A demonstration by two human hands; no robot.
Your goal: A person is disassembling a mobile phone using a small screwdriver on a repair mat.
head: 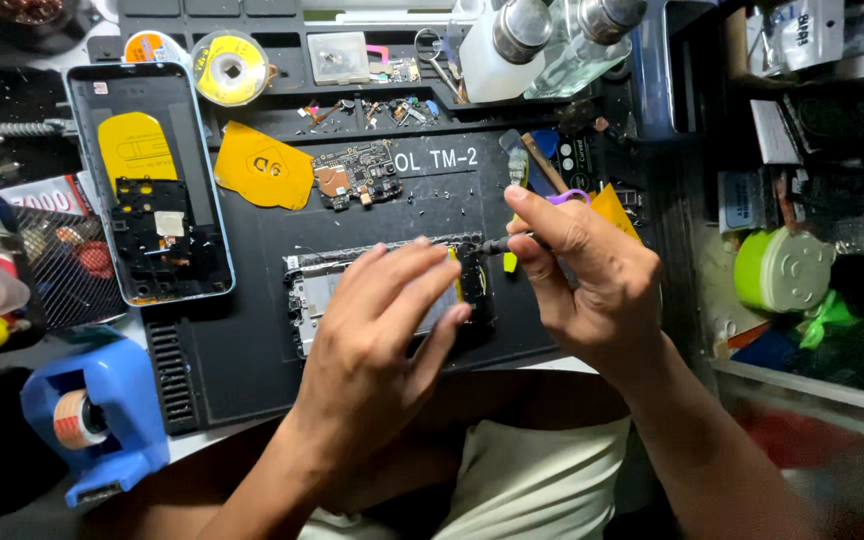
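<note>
An opened phone body (304, 300) lies on the black work mat (242, 350), mostly covered by my hands. My left hand (377, 335) rests on it, fingers spread and pressing down on its middle. My right hand (592, 270) grips a thin dark screwdriver (492, 245) whose tip points left at the phone's upper right part. A small circuit board (357, 175) lies on the mat just above the phone. A yellow plastic piece (264, 168) sits to the board's left.
A phone back cover (147, 180) with a yellow sheet and black frame lies at the left. A blue tape dispenser (102, 415) stands at lower left. Solder wire spool (230, 68), small parts and bottles (507, 45) line the back. A green round container (777, 268) sits at right.
</note>
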